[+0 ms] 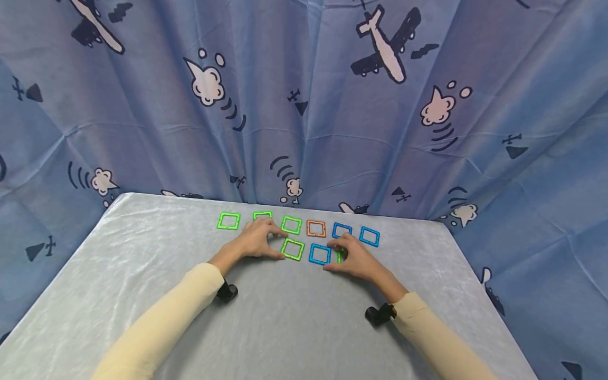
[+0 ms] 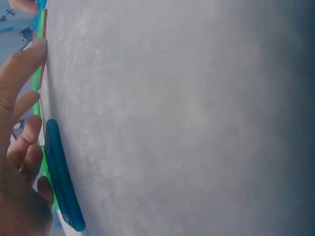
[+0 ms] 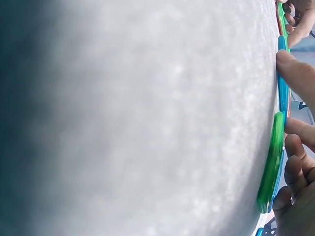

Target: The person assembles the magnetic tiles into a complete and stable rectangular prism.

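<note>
In the head view, my left hand (image 1: 256,240) grips a green square frame tile (image 1: 302,252), thumb at its near left corner and index finger at its far left corner. Beside it, my right hand (image 1: 356,257) holds a blue square frame tile (image 1: 311,252) between thumb and index finger. Both tiles lie flat, a small gap apart. Under the right palm a second green tile (image 3: 270,167) shows in the right wrist view, mostly hidden from above. Below the left hand's curled fingers another blue tile (image 2: 64,177) appears in the left wrist view.
A row of tiles runs along the back: green ones (image 1: 219,220) at left, an orange tile (image 1: 308,228) in the middle, blue ones (image 1: 378,239) at right. The hands partly cover some. A pale cloth covers the table (image 1: 294,327); behind hangs a blue patterned curtain (image 1: 266,105).
</note>
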`<state>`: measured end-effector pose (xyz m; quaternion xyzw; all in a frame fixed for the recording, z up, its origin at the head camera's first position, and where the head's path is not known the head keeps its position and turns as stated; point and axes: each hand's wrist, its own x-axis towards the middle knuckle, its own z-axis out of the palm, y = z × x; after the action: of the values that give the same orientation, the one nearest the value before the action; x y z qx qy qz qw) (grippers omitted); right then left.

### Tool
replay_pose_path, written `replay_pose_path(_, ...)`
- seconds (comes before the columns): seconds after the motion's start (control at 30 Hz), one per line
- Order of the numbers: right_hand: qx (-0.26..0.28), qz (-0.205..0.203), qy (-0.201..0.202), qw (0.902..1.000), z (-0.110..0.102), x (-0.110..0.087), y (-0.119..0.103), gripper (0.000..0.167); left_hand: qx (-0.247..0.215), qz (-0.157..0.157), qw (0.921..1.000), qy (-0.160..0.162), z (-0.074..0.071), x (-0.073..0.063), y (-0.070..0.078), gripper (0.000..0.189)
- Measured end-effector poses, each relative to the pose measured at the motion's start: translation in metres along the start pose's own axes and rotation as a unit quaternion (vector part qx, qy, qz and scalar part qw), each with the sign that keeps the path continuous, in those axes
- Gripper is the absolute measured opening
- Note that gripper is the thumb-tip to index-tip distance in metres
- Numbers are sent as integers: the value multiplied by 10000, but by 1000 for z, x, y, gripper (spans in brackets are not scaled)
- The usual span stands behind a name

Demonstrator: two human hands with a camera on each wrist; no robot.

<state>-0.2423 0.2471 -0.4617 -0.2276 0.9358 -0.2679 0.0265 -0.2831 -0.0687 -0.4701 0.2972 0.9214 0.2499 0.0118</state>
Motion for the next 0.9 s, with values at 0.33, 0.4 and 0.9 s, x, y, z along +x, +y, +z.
replay_pose_path(0.33,42,-137,-11,9999,0,1,2,52,-14,181,9998,-23,-1,2,1,55)
replay_pose_path(0.4,52,-130,-6,9999,-1,1,1,51,-11,201,9998,31,-1,1,1,54)
replay_pose_path(0.9,129,-166,-65,9998,0,8,-5,53,-5,436,9985,337,-6,-7,-3,50)
